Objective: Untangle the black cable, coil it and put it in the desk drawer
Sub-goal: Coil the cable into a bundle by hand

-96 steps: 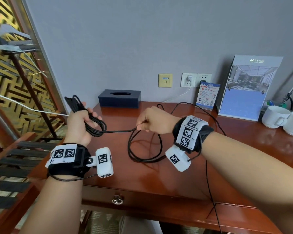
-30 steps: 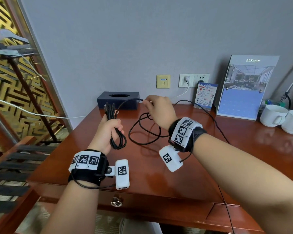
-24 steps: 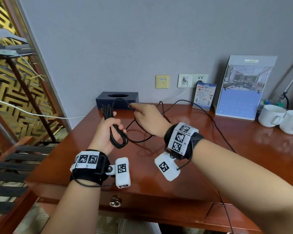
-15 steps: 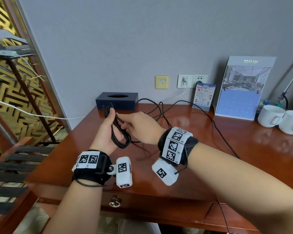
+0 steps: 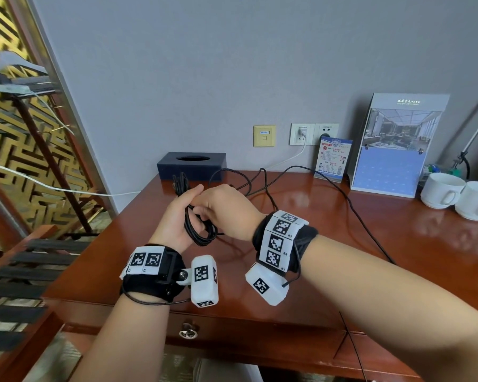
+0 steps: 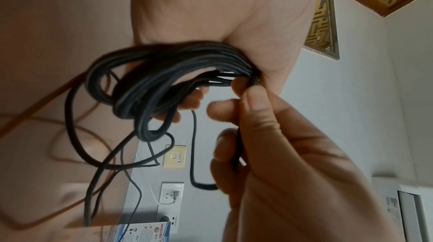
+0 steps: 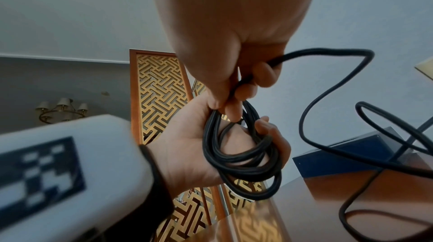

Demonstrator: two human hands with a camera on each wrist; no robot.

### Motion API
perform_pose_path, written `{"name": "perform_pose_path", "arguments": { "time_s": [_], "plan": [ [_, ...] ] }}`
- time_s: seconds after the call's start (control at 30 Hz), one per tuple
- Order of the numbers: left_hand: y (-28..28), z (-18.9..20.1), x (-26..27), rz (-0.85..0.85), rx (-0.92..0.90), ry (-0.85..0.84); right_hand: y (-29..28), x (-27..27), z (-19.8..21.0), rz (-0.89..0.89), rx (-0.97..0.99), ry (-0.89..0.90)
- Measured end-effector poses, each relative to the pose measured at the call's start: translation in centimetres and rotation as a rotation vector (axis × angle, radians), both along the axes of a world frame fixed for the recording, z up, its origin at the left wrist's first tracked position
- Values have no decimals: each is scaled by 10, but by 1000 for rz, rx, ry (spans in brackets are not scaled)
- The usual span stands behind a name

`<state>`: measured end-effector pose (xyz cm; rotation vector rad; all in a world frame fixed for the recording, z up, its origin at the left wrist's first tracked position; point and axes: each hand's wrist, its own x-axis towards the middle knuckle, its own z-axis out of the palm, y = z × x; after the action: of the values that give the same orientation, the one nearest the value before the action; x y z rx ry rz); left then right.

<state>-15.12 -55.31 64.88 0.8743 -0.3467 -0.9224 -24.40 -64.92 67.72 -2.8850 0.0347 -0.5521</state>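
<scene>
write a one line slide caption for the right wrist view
Right hand feeds black cable onto the coil held in the left hand.

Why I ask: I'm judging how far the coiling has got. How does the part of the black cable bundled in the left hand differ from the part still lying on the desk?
The bundled part is gathered into tight stacked loops; the loose part sprawls in wide, irregular curves. The bundled part is held off the desk by the left hand, while the loose part mostly rests on it. The right hand pinches the strand between them. Both are one black cable.
</scene>
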Motion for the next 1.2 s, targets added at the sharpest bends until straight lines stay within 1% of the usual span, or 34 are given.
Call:
{"name": "perform_pose_path", "arguments": {
  "time_s": [0.13, 0.23, 0.33, 0.4, 0.53, 0.63, 0.73, 0.9, 1.0, 1.07, 1.13, 1.2],
  "plan": [
    [-1, 3, -7, -40, 12, 48, 1, -7, 1, -32, -102, -30],
    [-3, 4, -11, 10, 23, 88, 2, -7, -2, -41, -198, -15],
    [-3, 3, -16, 49, 54, 57, 4, -4, -5, -29, -225, -11],
    [-3, 1, -15, 121, 83, 39, 5, -6, -6, -7, -207, -8],
    [0, -7, -1, 316, 98, 73, 4, -13, -5, 25, -80, 37],
    [6, -9, 13, 388, 71, 92, -4, -19, 4, 45, -19, 86],
    [14, -5, 28, 464, 14, 128, -15, -24, 15, 68, -13, 159],
    [35, 12, 44, 540, -83, 160, -36, -35, 25, 27, 28, 265],
    [42, 17, 49, 541, -138, 172, -44, -41, 28, 4, 35, 336],
    [43, 15, 51, 512, -161, 172, -45, -40, 29, 0, -16, 347],
    [40, 14, 50, 450, -168, 154, -43, -36, 27, -5, -100, 332],
    [37, 14, 45, 364, -151, 83, -40, -30, 27, -12, -161, 308]
  ]
}}
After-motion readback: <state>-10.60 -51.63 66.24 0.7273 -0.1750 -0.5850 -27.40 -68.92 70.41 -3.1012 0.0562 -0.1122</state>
